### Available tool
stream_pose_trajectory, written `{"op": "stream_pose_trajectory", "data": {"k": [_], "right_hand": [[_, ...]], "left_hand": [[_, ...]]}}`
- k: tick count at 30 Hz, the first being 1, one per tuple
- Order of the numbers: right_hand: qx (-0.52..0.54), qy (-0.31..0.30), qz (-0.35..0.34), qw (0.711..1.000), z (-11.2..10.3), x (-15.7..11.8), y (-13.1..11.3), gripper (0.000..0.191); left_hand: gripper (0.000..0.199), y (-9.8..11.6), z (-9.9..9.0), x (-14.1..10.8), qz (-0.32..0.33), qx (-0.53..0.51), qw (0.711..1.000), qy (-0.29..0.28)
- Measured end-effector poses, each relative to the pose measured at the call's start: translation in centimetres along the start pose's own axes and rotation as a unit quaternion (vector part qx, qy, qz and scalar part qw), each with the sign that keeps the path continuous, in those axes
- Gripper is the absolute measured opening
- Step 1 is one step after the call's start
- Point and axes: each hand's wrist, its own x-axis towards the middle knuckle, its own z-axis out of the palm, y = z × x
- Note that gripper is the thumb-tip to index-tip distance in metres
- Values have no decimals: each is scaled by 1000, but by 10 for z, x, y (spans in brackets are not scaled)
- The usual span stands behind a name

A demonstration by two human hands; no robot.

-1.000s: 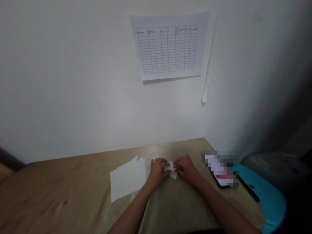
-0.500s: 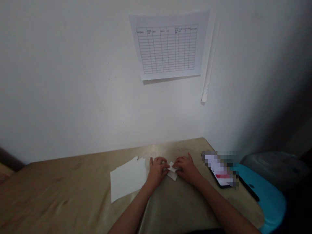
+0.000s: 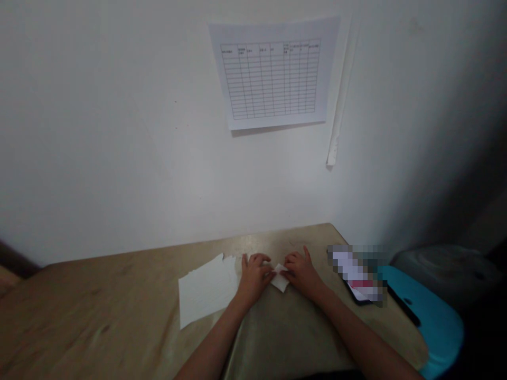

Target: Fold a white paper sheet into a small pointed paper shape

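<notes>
- White and small, the paper piece [image 3: 280, 284] lies on the brown tabletop [image 3: 119, 311], straight in front of me and between my two hands.
- Its longer axis seems to run from the wall side towards my body, across the line joining my fingertips; a pointed corner faces me.
- My left hand [image 3: 254, 275] comes in from the left, thumb and fingertips drawn nearly together at the left edge of the piece.
- My right hand [image 3: 304, 273] mirrors it at the right edge, just as narrowly pinched, with one finger raised clear.
- Neither hand is clearly nearer: both touch the upper part, and most of the paper I can see sticks out below my fingertips, on my side.
- I cannot tell how many layers are under my fingers; the creases are too small to read.
- Beside my left hand lie the larger white sheets [image 3: 206, 295], one edge ragged; well off to my right rests the phone [image 3: 355, 293], partly blurred out.
</notes>
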Motion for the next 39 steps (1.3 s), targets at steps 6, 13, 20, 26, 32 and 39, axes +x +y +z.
{"op": "stream_pose_trajectory", "data": {"k": [6,13,20,26,32,39], "right_hand": [[-12,-2,15,1000,0,2,-2,18],[30,-23,48,998,-4,-1,-4,17],[15,-17,70,997,-5,0,-7,17],[1,2,67,998,-2,3,-10,22],[-1,-2,67,998,-1,3,-8,20],[13,-6,67,998,-4,-1,-6,19]], "left_hand": [[11,4,0,1,-13,3,1000,0],[11,8,-2,1,-35,8,999,7],[12,6,1,1,-37,0,999,21],[13,6,6,1,-34,-13,999,17],[12,7,10,1,-40,-5,999,27],[13,7,6,1,-70,-13,997,4]]}}
